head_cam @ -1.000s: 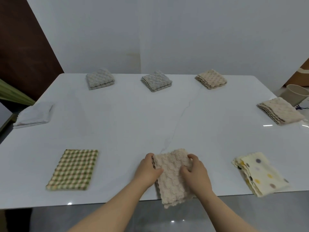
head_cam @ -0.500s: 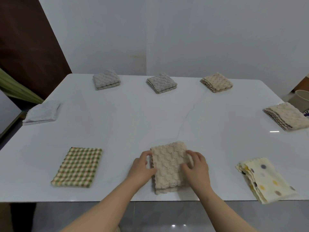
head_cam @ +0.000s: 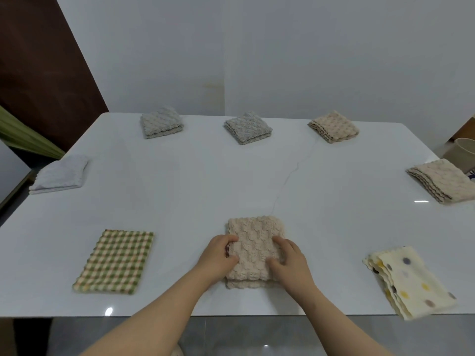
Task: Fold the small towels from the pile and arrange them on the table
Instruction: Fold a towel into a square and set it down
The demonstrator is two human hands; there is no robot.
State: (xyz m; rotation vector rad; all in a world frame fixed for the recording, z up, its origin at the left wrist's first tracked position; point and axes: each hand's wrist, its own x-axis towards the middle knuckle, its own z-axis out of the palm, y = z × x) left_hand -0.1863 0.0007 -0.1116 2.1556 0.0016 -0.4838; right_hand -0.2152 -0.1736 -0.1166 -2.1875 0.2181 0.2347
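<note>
Cut off: far right of the folded beige towel, a pale tub and the ribbed beige towel both run out of view.
Hidden: the folded beige towel's side edges are under the fingers.
Edges: the white towel, far left, lies at the table rim; the dotted towel, right, overhangs the near rim.
Room: the checked towel lies left, apart. Bare tabletop stretches behind up to two grey towels and a beige one.
Task's thing: bumpy weave, doubled, layers showing at its near end, flat near the front rim.
Left hand: curled, gripping its left edge.
Right hand: curled, thumb on top, gripping its right edge.
</note>
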